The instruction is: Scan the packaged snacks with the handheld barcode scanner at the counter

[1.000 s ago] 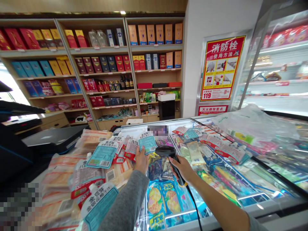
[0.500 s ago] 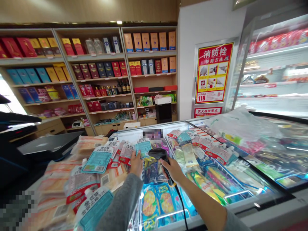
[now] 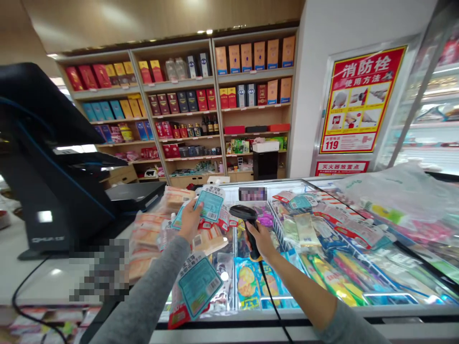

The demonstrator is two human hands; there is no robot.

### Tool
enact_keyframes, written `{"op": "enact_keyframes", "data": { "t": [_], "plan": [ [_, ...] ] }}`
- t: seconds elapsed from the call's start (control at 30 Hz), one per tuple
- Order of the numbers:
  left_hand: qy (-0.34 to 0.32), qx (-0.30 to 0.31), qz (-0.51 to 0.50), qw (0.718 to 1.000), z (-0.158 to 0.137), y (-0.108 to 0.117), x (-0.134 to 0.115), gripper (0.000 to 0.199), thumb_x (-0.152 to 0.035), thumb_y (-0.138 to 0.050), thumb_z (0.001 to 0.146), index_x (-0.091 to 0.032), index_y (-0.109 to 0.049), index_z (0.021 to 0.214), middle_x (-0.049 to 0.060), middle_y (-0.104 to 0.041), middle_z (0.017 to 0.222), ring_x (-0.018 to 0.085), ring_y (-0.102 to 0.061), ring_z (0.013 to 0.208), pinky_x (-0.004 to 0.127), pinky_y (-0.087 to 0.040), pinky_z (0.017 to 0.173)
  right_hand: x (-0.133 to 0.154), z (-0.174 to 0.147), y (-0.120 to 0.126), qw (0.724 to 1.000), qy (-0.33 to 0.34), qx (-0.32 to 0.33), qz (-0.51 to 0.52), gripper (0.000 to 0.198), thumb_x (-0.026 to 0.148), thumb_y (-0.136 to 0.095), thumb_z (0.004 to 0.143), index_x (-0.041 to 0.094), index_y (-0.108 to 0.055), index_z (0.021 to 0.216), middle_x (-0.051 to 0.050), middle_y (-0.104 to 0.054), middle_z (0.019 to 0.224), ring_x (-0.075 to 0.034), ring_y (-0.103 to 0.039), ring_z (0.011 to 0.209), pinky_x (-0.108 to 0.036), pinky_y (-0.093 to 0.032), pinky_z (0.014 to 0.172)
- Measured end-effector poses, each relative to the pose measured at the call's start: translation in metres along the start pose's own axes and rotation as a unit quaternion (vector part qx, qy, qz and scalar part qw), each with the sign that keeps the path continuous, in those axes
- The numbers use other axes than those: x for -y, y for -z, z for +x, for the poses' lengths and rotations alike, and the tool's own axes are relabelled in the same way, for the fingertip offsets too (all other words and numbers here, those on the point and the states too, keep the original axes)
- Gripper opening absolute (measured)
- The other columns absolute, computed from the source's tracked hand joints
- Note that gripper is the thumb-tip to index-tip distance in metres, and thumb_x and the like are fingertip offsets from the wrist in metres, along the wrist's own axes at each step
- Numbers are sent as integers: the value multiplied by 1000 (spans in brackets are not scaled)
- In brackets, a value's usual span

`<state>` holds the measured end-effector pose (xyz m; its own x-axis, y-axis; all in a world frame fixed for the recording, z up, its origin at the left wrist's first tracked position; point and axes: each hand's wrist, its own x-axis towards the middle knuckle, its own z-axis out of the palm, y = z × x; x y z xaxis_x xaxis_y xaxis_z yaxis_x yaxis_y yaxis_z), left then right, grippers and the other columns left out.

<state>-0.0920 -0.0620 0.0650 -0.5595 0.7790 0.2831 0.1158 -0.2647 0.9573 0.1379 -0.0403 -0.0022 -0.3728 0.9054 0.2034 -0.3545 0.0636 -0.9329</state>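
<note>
My left hand (image 3: 191, 222) is closed on a spouted drink pouch (image 3: 210, 204) with a teal label, held up over the pile at the freezer's left side. To its right, my right hand (image 3: 262, 240) grips a black handheld barcode scanner (image 3: 245, 214), its head tilted toward the pouch. From the scanner's handle a black cable (image 3: 270, 294) runs down to the front edge. Beneath my left wrist lie clear packs of tan food (image 3: 145, 234) and more pouches. Nearer to me, another teal-labelled pouch (image 3: 201, 285) rests on the freezer's glass top.
At left stands a black checkout terminal (image 3: 60, 186) on a white counter (image 3: 28, 282). Beneath the glass are blue ice-cream packets (image 3: 247, 282). Several pouches (image 3: 333, 215) lie on the right side, beside a white plastic bag (image 3: 398, 191). Shelves of boxes (image 3: 182, 102) line the back wall.
The view has turned left, bringing the terminal in. My left hand has moved left with the drink pouch, widening its gap from the scanner. My right hand keeps its hold on the scanner.
</note>
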Motion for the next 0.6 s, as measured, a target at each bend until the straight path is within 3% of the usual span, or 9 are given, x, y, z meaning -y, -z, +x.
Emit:
{"op": "enact_keyframes", "data": {
  "t": [0.07,0.13,0.23,0.3,0.4,0.5,0.6],
  "plan": [
    [-29,-63,100,993,4,35,-6,33,-38,-64,75,-16,-68,99,4,-72,79,21,-68,70,36,-58,70,-2,4,-27,1000,-7,11,-3,58,76,-70,69,22,-51,70,5,-54,50,-8,-44,33,-22,-35,32],
    [-92,-102,231,963,3,64,-6,30,-29,-62,76,-16,-68,103,10,-75,96,27,-71,90,44,-58,86,-8,8,-54,1000,-17,19,-7,58,76,-69,68,22,-50,70,5,-53,49,-8,-44,33,-22,-36,33],
    [-180,-46,423,887,-8,90,1,46,-20,-69,71,-17,-68,117,16,-70,126,34,-62,123,51,-46,109,-18,9,-88,999,-41,35,-6,57,75,-69,67,22,-49,71,6,-53,50,-9,-46,34,-22,-36,33],
    [-193,8,515,835,-18,95,6,50,-22,-73,72,-19,-68,122,17,-65,136,37,-55,135,53,-39,116,-25,7,-104,997,-60,45,-11,56,74,-70,67,22,-49,72,7,-54,51,-9,-47,35,-22,-37,34],
    [-186,31,597,780,-32,92,5,47,-24,-71,80,-17,-70,127,20,-58,146,39,-47,143,54,-33,119,-32,4,-117,996,-76,48,-17,53,72,-70,69,23,-49,76,7,-55,52,-9,-47,35,-23,-37,34],
    [-164,63,627,759,-43,85,-5,46,-21,-68,84,-17,-69,130,21,-56,149,38,-46,144,55,-32,120,-33,1,-119,996,-74,47,-16,52,70,-70,69,24,-48,77,8,-54,51,-10,-47,35,-23,-37,35],
    [-142,95,628,760,-53,81,-14,42,-18,-65,87,-21,-70,128,17,-60,145,36,-51,140,59,-31,120,-29,0,-115,996,-72,41,-24,52,70,-70,69,24,-47,74,7,-53,51,-10,-47,36,-24,-38,36]
  ]
}}
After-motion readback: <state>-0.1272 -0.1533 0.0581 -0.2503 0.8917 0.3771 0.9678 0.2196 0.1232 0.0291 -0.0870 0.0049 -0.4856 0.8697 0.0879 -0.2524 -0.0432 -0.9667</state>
